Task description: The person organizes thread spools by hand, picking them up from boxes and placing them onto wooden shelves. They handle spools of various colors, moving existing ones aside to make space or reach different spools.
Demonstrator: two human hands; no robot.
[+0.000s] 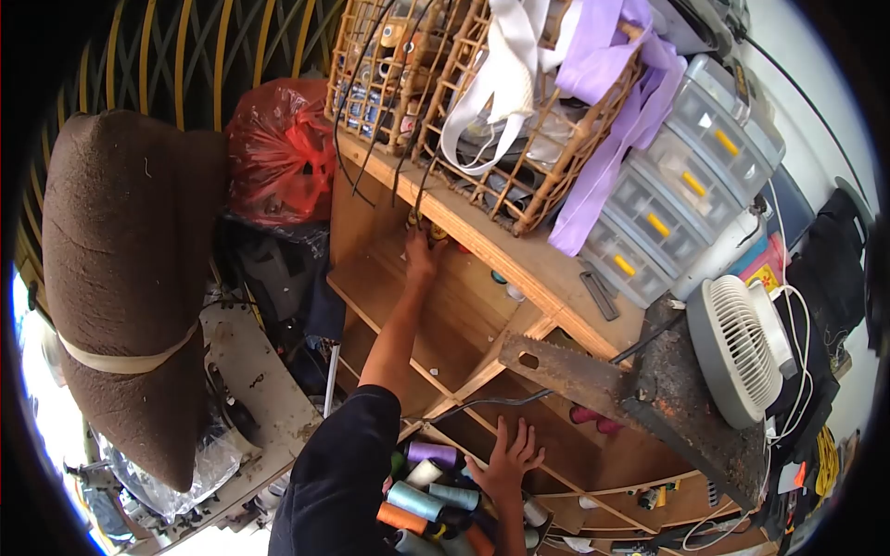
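My left hand [423,254] reaches deep into the upper compartment of a wooden shelf [445,306]. Its fingers are bent around small yellow and dark items [414,219] at the back; what they grip is too small and shaded to make out. Lower down, my right hand [505,456] has its fingers spread and holds nothing. It lies by the divider of a lower compartment, close above a pile of thread cones [415,500] in purple, white, light blue and orange. Two dark pink spools [593,419] sit inside the shelf further right.
Wicker baskets [528,176] holding spools and straps stand on the shelf top. A rusty metal plate [565,369] juts out at right, near a fan [737,352] and clear drawers [640,227]. At left are a brown foam roll [125,241], red bag [278,153] and sewing machine [250,361].
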